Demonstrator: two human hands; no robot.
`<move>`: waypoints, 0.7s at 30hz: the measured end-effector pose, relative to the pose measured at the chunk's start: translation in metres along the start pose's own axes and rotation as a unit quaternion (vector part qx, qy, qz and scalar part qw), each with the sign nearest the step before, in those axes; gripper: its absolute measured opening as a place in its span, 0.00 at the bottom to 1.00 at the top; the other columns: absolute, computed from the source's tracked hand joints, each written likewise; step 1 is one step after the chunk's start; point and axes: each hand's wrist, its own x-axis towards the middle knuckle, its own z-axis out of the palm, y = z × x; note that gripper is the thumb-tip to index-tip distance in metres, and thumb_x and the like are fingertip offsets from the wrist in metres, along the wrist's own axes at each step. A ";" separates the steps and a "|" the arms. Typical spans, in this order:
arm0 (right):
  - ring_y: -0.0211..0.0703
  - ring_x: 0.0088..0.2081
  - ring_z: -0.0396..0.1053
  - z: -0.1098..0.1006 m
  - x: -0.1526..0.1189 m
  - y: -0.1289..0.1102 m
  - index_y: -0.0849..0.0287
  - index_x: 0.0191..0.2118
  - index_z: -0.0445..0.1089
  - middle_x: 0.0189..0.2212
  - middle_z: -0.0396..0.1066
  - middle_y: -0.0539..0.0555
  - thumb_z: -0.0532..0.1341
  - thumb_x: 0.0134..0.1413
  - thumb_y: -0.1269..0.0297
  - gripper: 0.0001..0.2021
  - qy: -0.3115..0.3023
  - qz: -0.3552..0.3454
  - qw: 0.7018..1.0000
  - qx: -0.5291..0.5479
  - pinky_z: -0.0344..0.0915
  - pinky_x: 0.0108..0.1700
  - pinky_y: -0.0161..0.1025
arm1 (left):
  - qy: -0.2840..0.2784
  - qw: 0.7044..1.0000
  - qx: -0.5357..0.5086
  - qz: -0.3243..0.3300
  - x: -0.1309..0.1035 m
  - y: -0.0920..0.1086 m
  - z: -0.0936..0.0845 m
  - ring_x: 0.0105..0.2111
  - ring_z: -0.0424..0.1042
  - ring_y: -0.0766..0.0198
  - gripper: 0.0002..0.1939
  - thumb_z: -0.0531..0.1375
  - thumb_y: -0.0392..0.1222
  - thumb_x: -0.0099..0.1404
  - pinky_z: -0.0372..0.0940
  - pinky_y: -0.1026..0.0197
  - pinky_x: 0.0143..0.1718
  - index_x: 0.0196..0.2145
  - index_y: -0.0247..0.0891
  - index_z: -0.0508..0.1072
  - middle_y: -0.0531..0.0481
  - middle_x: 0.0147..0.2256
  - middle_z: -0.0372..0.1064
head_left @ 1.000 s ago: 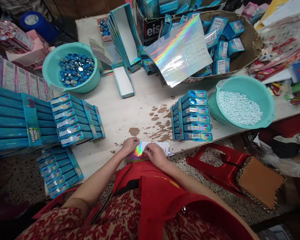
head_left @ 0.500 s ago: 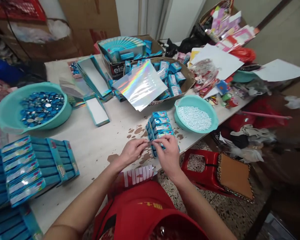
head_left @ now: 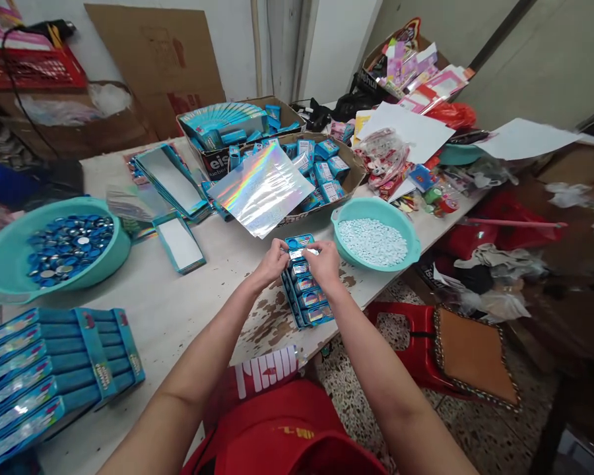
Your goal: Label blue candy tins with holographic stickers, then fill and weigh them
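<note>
A blue tray of small shiny-topped packs (head_left: 307, 285) lies on the table in front of me. At its far left corner is my left hand (head_left: 273, 262), its fingers closed near the far packs; what they pinch is too small to make out. My right hand (head_left: 323, 264) reaches over the far right part of the tray, thumb and fingers together on a small shiny piece at the second pack from the far end. Just right of the tray stands a turquoise basin of white pellets (head_left: 375, 239).
Another turquoise basin (head_left: 121, 247) with blue round pieces stands at the left, behind stacked blue boxes (head_left: 62, 369). Holographic sheets (head_left: 264, 188) lie over a carton of blue packs (head_left: 349, 188). A red stool (head_left: 416, 323) is at the right.
Both hands have moved from the near part of the tray to its far end and spread slightly apart. The view has shifted, showing more of the tray.
</note>
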 end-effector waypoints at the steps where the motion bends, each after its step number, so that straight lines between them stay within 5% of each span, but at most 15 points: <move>1: 0.46 0.37 0.66 0.000 0.001 0.003 0.60 0.33 0.69 0.36 0.68 0.56 0.63 0.39 0.66 0.10 0.010 0.018 1.000 0.017 0.63 0.44 0.43 | 0.005 1.000 0.014 -0.009 0.000 -0.002 0.002 0.23 0.63 0.66 0.13 0.51 0.39 0.62 0.60 0.63 0.31 0.46 0.38 0.59 0.57 0.22 0.62; 6: 0.44 0.33 0.67 0.004 0.005 0.012 0.59 0.35 0.64 0.35 0.69 0.55 0.64 0.38 0.62 0.15 0.006 0.040 0.995 0.086 0.64 0.38 0.40 | 0.103 0.982 0.158 -0.027 -0.018 -0.014 0.026 0.42 0.69 0.53 0.21 0.48 0.40 0.65 0.62 0.52 0.44 0.55 0.34 0.59 0.40 0.41 0.70; 9: 0.45 0.34 0.66 0.003 0.008 0.010 0.60 0.34 0.64 0.34 0.69 0.55 0.64 0.40 0.62 0.14 0.021 0.007 0.999 0.025 0.63 0.40 0.43 | 0.111 0.974 0.194 0.027 -0.038 -0.020 0.047 0.59 0.56 0.51 0.26 0.46 0.36 0.65 0.53 0.48 0.56 0.61 0.35 0.54 0.37 0.60 0.56; 11: 0.45 0.35 0.65 -0.002 0.005 0.005 0.61 0.35 0.64 0.33 0.68 0.55 0.60 0.44 0.66 0.09 0.037 -0.009 0.999 -0.010 0.63 0.42 0.46 | 0.046 0.968 0.247 0.030 -0.052 -0.026 0.046 0.64 0.46 0.49 0.29 0.49 0.33 0.62 0.48 0.44 0.59 0.61 0.38 0.55 0.40 0.65 0.47; 13: 0.47 0.41 0.65 -0.009 -0.008 -0.002 0.62 0.38 0.64 0.38 0.67 0.58 0.56 0.49 0.69 0.09 0.062 -0.044 0.997 -0.018 0.61 0.47 0.48 | -0.017 0.958 0.288 -0.004 -0.068 -0.039 0.023 0.64 0.46 0.48 0.26 0.51 0.34 0.62 0.47 0.42 0.59 0.58 0.39 0.62 0.41 0.64 0.49; 16: 0.49 0.50 0.60 -0.013 -0.055 -0.013 0.60 0.45 0.64 0.46 0.63 0.60 0.55 0.55 0.68 0.11 0.078 -0.174 0.982 -0.002 0.57 0.53 0.51 | -0.091 0.957 0.267 -0.075 -0.108 -0.071 -0.036 0.57 0.59 0.50 0.21 0.51 0.46 0.64 0.54 0.50 0.55 0.52 0.38 0.68 0.40 0.56 0.64; 19: 0.45 0.42 0.64 0.007 -0.128 -0.012 0.56 0.44 0.66 0.38 0.65 0.56 0.54 0.59 0.68 0.09 -0.087 -0.270 0.958 0.043 0.64 0.46 0.44 | -0.230 0.943 0.167 -0.175 -0.166 -0.107 -0.083 0.43 0.70 0.55 0.23 0.62 0.51 0.52 0.62 0.60 0.42 0.44 0.37 0.72 0.44 0.43 0.73; 21: 0.42 0.39 0.66 0.034 -0.176 -0.001 0.56 0.45 0.68 0.37 0.64 0.55 0.54 0.59 0.68 0.10 -0.239 -0.270 0.932 0.044 0.66 0.42 0.39 | -0.250 0.938 0.123 -0.205 -0.203 -0.127 -0.091 0.33 0.69 0.60 0.14 0.60 0.48 0.52 0.61 0.63 0.34 0.34 0.37 0.73 0.50 0.31 0.72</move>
